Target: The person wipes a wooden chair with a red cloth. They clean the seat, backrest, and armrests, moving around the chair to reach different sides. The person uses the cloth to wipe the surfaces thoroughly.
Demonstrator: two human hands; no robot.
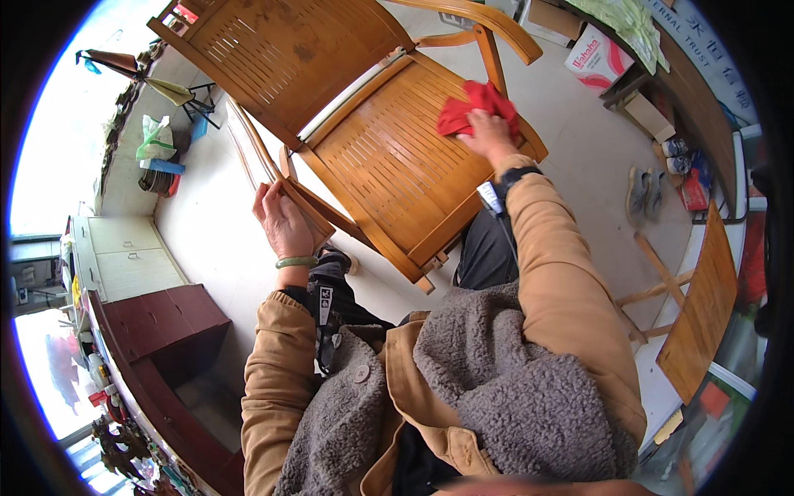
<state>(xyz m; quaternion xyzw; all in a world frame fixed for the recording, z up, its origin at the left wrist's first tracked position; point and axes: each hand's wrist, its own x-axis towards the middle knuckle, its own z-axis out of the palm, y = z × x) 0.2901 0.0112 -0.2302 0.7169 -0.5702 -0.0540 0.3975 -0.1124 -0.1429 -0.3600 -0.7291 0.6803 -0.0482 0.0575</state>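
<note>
A slatted wooden armchair (397, 149) stands before me, its backrest (291, 56) at the upper left with dark worn patches. My right hand (490, 133) presses a bunched red cloth (474, 108) on the seat's right side, near the upright of the right armrest (496, 22). With my left hand (282, 220) I grip the end of the left armrest (313, 217); the thumb side is partly hidden. One of my knees is beneath the seat's front edge.
Dark red drawers (164, 319) and a pale cabinet (127, 248) line the left. On the right are grey shoes (645, 192), a printed carton (598, 59) and a folding wooden table or stool (701, 310). A folding stool (177, 93) stands at the upper left.
</note>
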